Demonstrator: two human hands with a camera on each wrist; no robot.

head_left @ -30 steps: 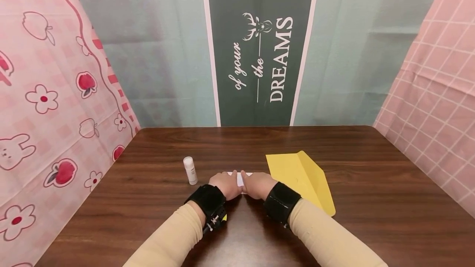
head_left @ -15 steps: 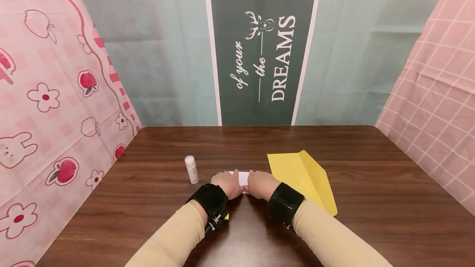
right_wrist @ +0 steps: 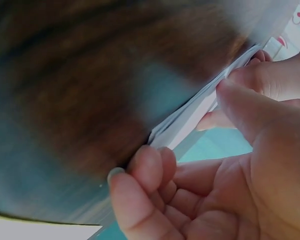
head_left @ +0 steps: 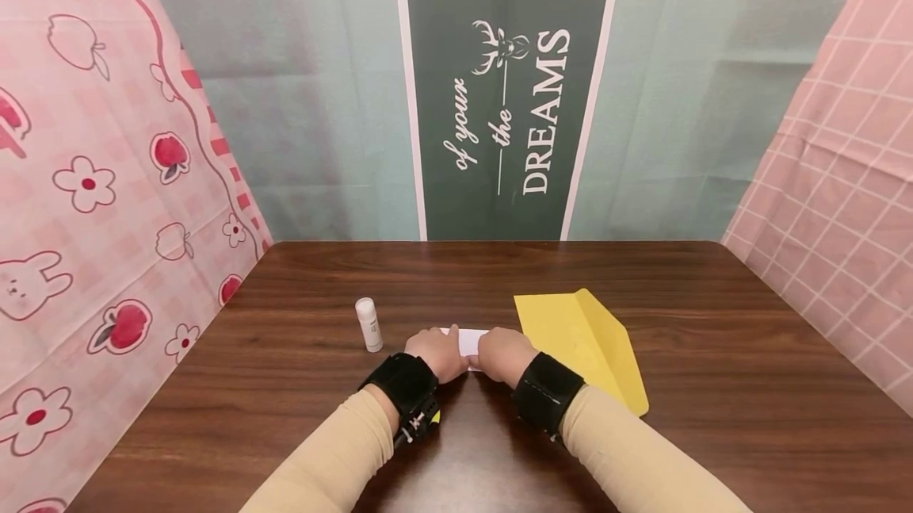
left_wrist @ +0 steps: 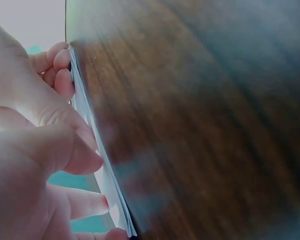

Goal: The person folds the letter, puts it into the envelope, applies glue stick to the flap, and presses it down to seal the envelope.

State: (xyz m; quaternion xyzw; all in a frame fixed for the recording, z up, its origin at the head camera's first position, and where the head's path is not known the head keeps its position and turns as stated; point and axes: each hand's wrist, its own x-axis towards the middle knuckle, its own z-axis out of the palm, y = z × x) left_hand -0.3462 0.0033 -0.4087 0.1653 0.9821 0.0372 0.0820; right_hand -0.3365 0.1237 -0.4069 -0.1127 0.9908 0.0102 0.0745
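Note:
A folded white paper [head_left: 471, 341] lies low on the table between both hands. My left hand [head_left: 437, 354] holds its left part, the thumb pointing in along the near edge. My right hand [head_left: 505, 354] grips the right part, with fingers curled at the paper's end in the right wrist view. The two thumbs lie close together at the near edge. Seen edge-on in the left wrist view, the folded paper [left_wrist: 107, 185] shows several thin layers. Part of the sheet is hidden beneath the hands.
A white glue stick [head_left: 368, 325] stands left of my left hand. To the right, a yellow envelope [head_left: 571, 331] lies with its flap unfolded, partly behind the right forearm. Something small and yellow [head_left: 436, 416] shows beside the left wristband. The brown wooden table [head_left: 321, 275] meets curtains at its far edge.
My right hand has slid slightly to the right along the paper, so more white shows between the hands. The left hand stays nearly in place. The view has shifted a little.

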